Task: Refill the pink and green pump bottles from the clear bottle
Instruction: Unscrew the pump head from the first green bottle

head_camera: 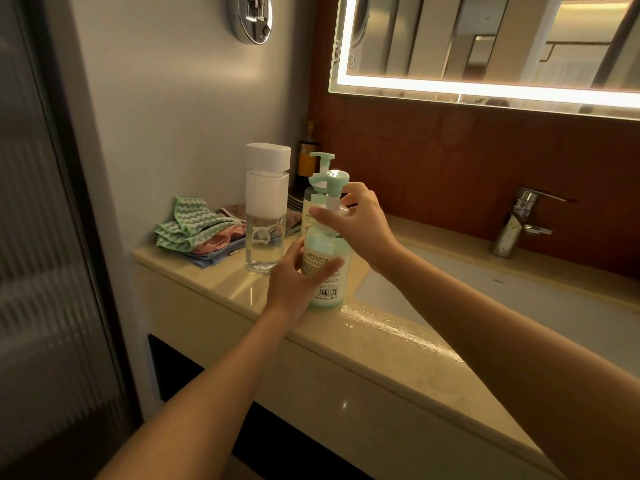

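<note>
Now L hand [294,277] grips green pump bottle [330,293] body, R hand [360,220] curled round its pump [333,183].

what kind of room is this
Most likely a bathroom: a sink with a chrome faucet is set into a beige vanity counter, with a backlit mirror above. The left hand and right hand hold a green pump bottle.
</note>
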The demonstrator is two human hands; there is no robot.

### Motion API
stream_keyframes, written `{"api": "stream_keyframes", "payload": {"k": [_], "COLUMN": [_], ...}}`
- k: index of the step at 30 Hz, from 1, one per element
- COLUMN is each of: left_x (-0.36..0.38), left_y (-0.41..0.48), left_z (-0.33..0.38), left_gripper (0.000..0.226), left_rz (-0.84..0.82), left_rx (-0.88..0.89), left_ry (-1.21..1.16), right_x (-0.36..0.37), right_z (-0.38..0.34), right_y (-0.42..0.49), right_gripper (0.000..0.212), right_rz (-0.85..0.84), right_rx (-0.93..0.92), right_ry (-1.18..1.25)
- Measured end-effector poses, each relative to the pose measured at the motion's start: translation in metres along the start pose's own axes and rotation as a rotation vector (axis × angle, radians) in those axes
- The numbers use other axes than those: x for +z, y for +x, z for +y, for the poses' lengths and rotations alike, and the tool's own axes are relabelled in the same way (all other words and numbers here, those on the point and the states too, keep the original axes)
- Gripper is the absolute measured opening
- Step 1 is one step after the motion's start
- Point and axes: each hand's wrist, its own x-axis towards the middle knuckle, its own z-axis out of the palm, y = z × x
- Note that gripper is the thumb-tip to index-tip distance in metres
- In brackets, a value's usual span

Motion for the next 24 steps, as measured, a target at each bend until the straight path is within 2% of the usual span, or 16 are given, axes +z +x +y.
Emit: {"api": "stream_keyframes", "payload": {"k": [3,8,10,13,16,20,24], "left_x": [0.0002,0.0003,0.0006,0.0004,-0.0001,0.0005,0.0001], "left_y": [0.0001,-0.0002,-0.0001,0.0006,0.0009,0.001,0.001], "left_z": [-0.0003,-0.0009,-0.0009,-0.001,-0.002,-0.0013,-0.0027], "left_gripper": [0.055,0.067,0.064,0.052,0.055,0.054,0.058], "left_rz": [0.002,-0.003,-0.002,-0.001,-0.003,-0.003,-0.004], "left_rx": [-0.002,0.008,0.007,0.011,0.011,0.012,0.015], "left_ry": [0.001,-0.009,-0.006,0.006,0.001,0.003,-0.011], "right_x": [0.0028,0.001,0.0004,0.0024,0.0027,-0.0005,-0.003], "right_z": [0.0009,0.001,0.0008,0.003,0.0039,0.0016,0.002], "right_y": [0.0004,-0.001,-0.0004,0.0018,0.0023,0.0008,0.0033], "right_gripper": [0.066,0.056,0.059,0.068,0.068,0.057,0.06], "right_rz": [0.034,-0.111,-0.13,-0.033,0.015,-0.09,-0.142], "right_rx": [0.002,0.068,0.077,0.043,0.043,0.073,0.094], "right_ry": [-0.055,0.165,0.204,0.077,0.031,0.164,0.189]}}
